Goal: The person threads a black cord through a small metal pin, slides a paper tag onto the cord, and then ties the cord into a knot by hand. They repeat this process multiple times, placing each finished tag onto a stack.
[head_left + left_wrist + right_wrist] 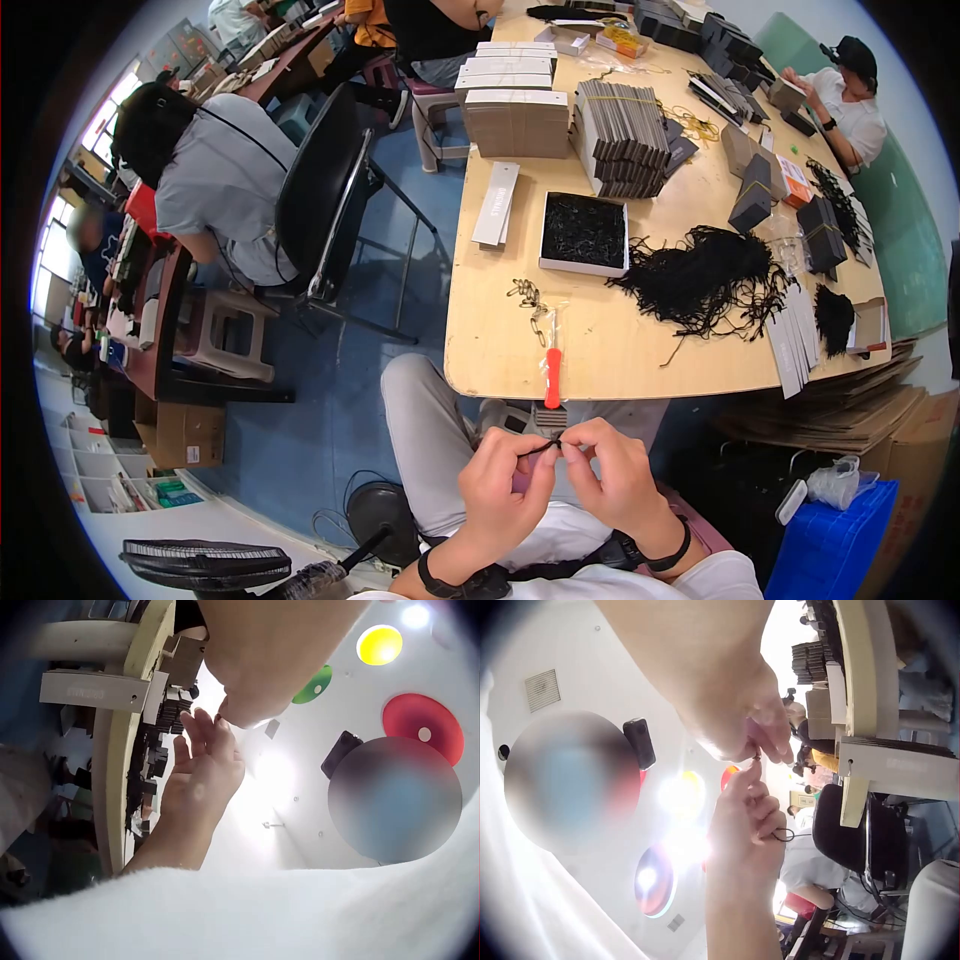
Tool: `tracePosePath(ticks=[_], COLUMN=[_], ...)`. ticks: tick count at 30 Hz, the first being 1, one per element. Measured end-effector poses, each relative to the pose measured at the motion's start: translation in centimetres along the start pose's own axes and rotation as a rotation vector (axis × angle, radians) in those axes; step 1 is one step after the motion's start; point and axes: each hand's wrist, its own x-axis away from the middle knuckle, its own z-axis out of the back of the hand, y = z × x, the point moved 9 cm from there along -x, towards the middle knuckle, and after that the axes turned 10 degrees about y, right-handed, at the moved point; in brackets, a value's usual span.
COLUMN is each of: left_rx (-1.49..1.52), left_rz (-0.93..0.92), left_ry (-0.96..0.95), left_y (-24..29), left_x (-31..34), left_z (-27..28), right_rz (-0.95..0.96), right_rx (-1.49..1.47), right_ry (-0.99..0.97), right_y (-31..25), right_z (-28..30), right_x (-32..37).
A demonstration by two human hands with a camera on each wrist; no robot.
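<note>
Left hand (508, 482) and right hand (612, 474) are held close together, a thin black cord (552, 443) being pinched between them just short of the desk (490, 345), and might be dropped should either pinch be loosened.

Here on the worktop (590, 345), an open box (582, 267) has printed strips (496, 206) on its left, heaped cords (708, 278) on its right, bundled cards (622, 140) behind, a tool (553, 376) before it, and the hands (508, 486) farther before it.

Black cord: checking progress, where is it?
Head view: the black cord is low, right of centre, pinched between left hand and right hand, below the red handle.
</note>
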Motion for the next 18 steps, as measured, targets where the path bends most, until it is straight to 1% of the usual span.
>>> tracePosePath(ticks=[4,8,10,14,16,17,18], left_rx=[-0.105,-0.160,-0.232,-0.278,-0.141,-0.141,0.061], left_rz=[-0.031,-0.039,-0.139,-0.108,0.087,0.088,0.249], left_ry=[-0.021,-0.012,-0.021,-0.046,-0.074,-0.074,-0.140], left_y=[0.1,-0.1,-0.1,0.0,-1.2,-1.8,-3.7], left_x=[0.1,0.3,0.7,0.4,0.4,0.6,0.9], left_z=[-0.2,-0.3,-0.5,-0.6,-0.7,-0.6,-1.2], right_rz=[-0.037,0.021,0.049,0.095,0.107,0.127,0.146], right_rx=[-0.021,0.090,0.134,0.218,0.237,0.242,0.248], right_ry=[-0.042,-0.110,-0.129,-0.164,-0.174,-0.180,-0.185], right_y=[0.5,0.1,0.1,0.0,0.1,0.0,-0.1], right_z=[-0.1,-0.4,-0.5,-0.7,-0.8,-0.8,-0.9], right_x=[0.0,-0.3,-0.3,-0.3,-0.4,-0.4,-0.4])
